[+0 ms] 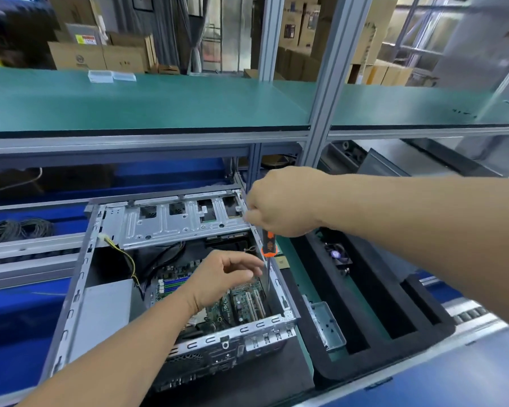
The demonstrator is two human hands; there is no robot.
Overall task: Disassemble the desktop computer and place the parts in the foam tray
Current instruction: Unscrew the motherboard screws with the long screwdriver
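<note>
Gripped from above in the right hand (279, 205), the screwdriver (268, 248) stands nearly vertical, its orange and black handle showing below the closed fist and its shaft running down along the right inner wall of the desktop computer case (80, 289). The tip is lost against the circuit board, so whether it sits in a screw head cannot be told.

The left hand (218, 279) hovers inside the case with fingers loosely bent toward the shaft. It holds nothing that can be seen; thumb and forefinger appear set to steady the shaft or catch a loosened screw, which is a judgement only.

The case lies open on its side. The motherboard (241, 301) remains seated at the bottom, white expansion slots showing beside the shaft. The perforated metal drive cage (174, 221) spans the far end, and yellow and black power cables (124, 254) loop down from the far left corner toward the board. A grey power supply block (106, 306) occupies the left side.

The black foam tray (321, 362) lies just right of the case. One far compartment holds a small cooling fan (340, 255); a metal bracket (325, 324) rests at the near left. The long channels are otherwise unfilled.

Disassembly is judged to be at an early to middle stage, with board fasteners apparently the step in hand.
</note>
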